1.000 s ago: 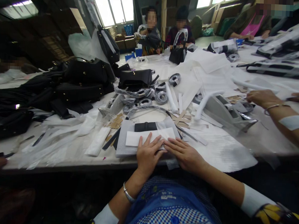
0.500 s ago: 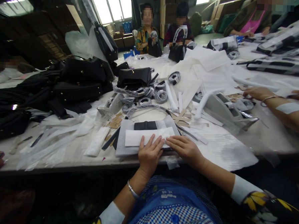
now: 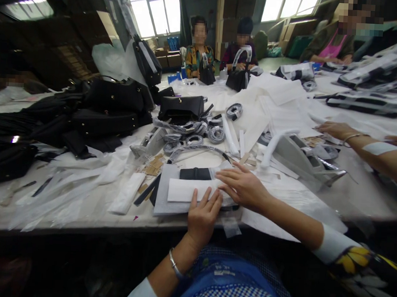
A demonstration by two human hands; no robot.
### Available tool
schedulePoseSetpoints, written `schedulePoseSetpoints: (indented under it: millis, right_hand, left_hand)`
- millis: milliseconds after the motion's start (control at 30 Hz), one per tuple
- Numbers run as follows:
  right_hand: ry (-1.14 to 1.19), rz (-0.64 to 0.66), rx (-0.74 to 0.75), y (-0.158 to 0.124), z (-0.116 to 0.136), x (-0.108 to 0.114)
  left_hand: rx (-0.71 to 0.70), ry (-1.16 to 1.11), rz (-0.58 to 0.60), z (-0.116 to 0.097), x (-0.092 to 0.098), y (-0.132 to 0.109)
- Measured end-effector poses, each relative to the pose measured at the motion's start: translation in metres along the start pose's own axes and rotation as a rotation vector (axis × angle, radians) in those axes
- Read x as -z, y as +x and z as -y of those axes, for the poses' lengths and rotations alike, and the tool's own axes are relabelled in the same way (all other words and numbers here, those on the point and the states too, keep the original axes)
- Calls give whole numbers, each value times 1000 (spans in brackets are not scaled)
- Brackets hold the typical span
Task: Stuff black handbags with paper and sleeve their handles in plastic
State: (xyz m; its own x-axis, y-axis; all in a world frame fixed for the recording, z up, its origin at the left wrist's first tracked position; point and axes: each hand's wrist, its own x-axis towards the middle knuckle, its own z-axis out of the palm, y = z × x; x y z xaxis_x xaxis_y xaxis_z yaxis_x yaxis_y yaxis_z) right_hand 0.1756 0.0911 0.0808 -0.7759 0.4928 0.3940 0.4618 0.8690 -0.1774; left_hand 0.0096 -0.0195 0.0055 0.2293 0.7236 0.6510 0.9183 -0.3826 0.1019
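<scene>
A black bag with a wrapped handle (image 3: 198, 148) lies on the table's near edge, partly covered by a grey-white foam sheet (image 3: 162, 195). On top rests a folded white strip (image 3: 179, 191), just below a bare black part of the bag (image 3: 194, 173). My left hand (image 3: 203, 211) lies on the strip with its fingers spread. My right hand (image 3: 245, 184) is over the right end of the bundle, its fingers stretched out and slightly apart. What lies beneath its palm is hidden.
Black bags (image 3: 111, 99) are heaped at the left. Tape dispensers (image 3: 299, 158) stand right and left of the bundle, with wrapped coils (image 3: 215, 134) behind. Another person's hand (image 3: 335, 129) reaches in at the right. People sit across the table (image 3: 91, 220).
My right hand has moved up and over the right end of the bundle. My left hand stays on the white strip. The view has shifted slightly.
</scene>
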Motion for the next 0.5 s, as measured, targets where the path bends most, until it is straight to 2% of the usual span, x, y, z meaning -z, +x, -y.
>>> schedulePoseSetpoints:
  millis: [100, 200, 500]
  right_hand:
    - [-89, 176, -6, 26, -20, -24]
    - [-121, 331, -15, 33, -31, -44]
    - [-166, 338, -72, 42, -24, -40]
  left_hand:
    - [0, 0, -11, 0, -1, 0]
    - [12, -9, -16, 0, -3, -1]
    - [13, -23, -12, 1, -1, 0]
